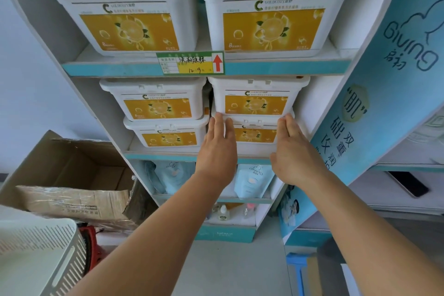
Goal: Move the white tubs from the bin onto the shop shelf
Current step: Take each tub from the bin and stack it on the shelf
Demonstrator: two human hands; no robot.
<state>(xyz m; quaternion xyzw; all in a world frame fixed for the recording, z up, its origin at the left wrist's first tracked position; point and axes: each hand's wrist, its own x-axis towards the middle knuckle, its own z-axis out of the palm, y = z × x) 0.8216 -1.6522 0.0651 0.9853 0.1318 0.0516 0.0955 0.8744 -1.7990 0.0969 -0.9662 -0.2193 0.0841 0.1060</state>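
Now the placing step: both hands — left hand [217, 149], right hand [294, 151] — press with straight fingers on the upper right tub [257, 100], stacked on the middle shelf [168, 156]. It seems seated; next, probably back to the bin [40, 252].

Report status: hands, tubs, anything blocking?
Both hands open: left hand and right hand flat against the right-hand stack. Upper tub sits on lower tub, on the shelf. Nothing in the way.
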